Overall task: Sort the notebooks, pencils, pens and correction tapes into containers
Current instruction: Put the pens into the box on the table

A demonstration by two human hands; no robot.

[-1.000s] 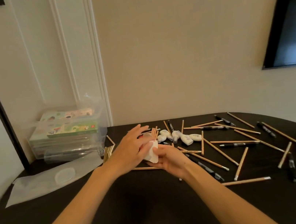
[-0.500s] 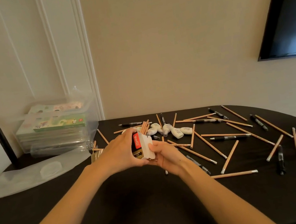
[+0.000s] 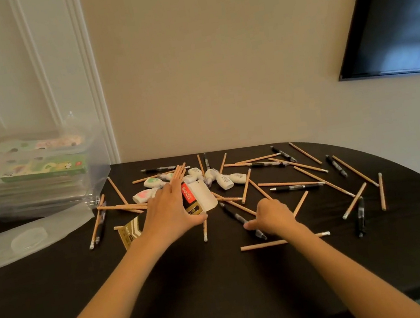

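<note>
My left hand [image 3: 168,214] holds a gold and black pencil box [image 3: 194,198] with a red label, its white flap open toward the pile; the thumb wraps its near edge. My right hand [image 3: 272,217] is down on the dark table [image 3: 222,287], fingers curled over a pencil [image 3: 300,202] and beside a black pen [image 3: 235,217]; whether it pinches one is hidden. Several wooden pencils [image 3: 284,241], black pens [image 3: 297,186] and white correction tapes [image 3: 224,181] lie scattered beyond both hands. Notebooks [image 3: 44,168] are stacked in a clear bin [image 3: 97,175] at far left.
A clear plastic lid [image 3: 30,237] lies flat on the table in front of the bin. More pens [image 3: 360,216] and pencils reach toward the table's rounded right edge. A dark screen [image 3: 395,22] hangs on the wall at upper right.
My right hand has let go of the box and dropped right onto the pencils. My left hand now holds the box alone, lower and tilted toward the table.
</note>
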